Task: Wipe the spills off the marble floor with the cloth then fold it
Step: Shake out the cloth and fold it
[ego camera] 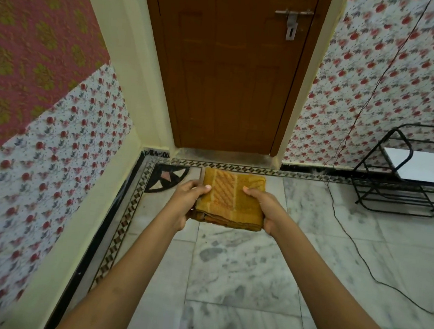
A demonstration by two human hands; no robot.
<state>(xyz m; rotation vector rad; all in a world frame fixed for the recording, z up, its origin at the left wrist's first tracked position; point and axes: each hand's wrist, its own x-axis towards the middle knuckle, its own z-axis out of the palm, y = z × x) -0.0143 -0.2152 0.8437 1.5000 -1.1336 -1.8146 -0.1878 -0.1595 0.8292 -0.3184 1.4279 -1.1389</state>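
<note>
A folded orange-yellow cloth [232, 199] with a striped band is held flat in the air above the marble floor [240, 267], in front of the door. My left hand [184, 201] grips its left edge, thumb on top. My right hand [264, 208] grips its right edge the same way. The cloth is a thick square of several layers. The grey-veined white marble shows no distinct spill from here.
A brown wooden door [230, 65] with a metal latch stands shut straight ahead. A black metal rack [405, 182] holding a white board sits at the right wall. A thin black cable [356, 246] trails across the floor on the right. Patterned walls close in on the left.
</note>
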